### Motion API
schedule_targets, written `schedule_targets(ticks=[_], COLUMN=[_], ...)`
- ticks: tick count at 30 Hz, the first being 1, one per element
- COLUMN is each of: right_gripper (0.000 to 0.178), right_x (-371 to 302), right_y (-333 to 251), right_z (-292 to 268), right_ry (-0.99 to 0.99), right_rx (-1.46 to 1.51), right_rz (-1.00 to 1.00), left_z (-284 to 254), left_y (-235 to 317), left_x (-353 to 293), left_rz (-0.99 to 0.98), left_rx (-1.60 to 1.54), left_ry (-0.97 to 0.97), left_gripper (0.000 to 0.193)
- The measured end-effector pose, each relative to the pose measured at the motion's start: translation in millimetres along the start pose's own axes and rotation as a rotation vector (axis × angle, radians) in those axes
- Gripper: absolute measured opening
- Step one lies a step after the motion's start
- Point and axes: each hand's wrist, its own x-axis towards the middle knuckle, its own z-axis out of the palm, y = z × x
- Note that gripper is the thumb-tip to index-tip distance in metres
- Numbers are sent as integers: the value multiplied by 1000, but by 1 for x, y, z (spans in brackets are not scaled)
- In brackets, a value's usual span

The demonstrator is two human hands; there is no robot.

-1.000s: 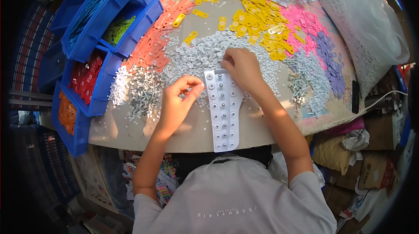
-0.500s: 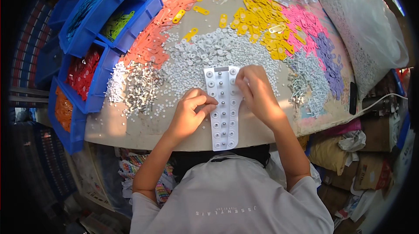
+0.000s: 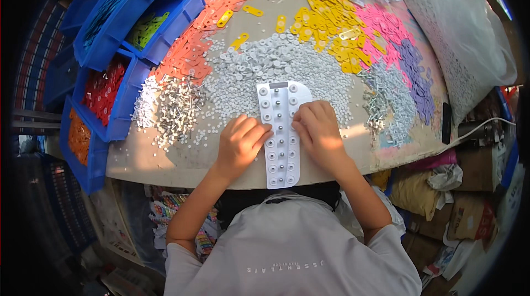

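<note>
Fingers (image 3: 263, 132) curled, left hand (image 3: 235, 146) and right hand (image 3: 323, 135) flanking white strip (image 3: 280, 147); can't tell if clamped.
Could unseat near discs (image 3: 271, 156) by bumping strip.

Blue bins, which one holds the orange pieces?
The lowest blue bin in the picture, with orange pieces; the others' visible contents are red pieces, green pieces and blue pieces.

We take this for a small assembly workshop, since the surface (image 3: 171, 162) carries loose heaps of white discs (image 3: 276, 56), metal pins (image 3: 179, 108) and yellow tabs (image 3: 323, 17) around a white holder (image 3: 280, 155) lined with round caps. We also see blue bins (image 3: 128, 102) of coloured pieces, a plastic sack (image 3: 458, 31) and cardboard boxes (image 3: 466, 216) crowded about it.
</note>
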Motion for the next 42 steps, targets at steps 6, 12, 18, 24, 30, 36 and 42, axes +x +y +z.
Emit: schedule_targets(ticks=[6,12,18,24,30,36,42], right_gripper=[21,22,17,8,9,8,9], right_x=[-12,-13,-9,31,88,105,92], right_y=[4,9,8,18,49,54,49], right_z=[11,15,6,2,11,20,9], right_ry=[165,186,130,249,166,35,118], right_rx=[-119,-106,47,158,-12,-7,128], right_rz=[-172,-215,-154,24,18,79,142], left_z=[1,-14,-23,-12,-16,-27,-39], left_y=[4,-18,-71,-88,-80,-64,-10], left_x=[-5,18,52,59,65,53,32], left_rz=[-58,-232,-214,-111,-138,-285,-346], left_rx=[5,-5,111,203,248,109,-338], left_ry=[-10,64,-1,-26,-31,-4,-166], left_gripper=[12,10,12,11,13,12,15])
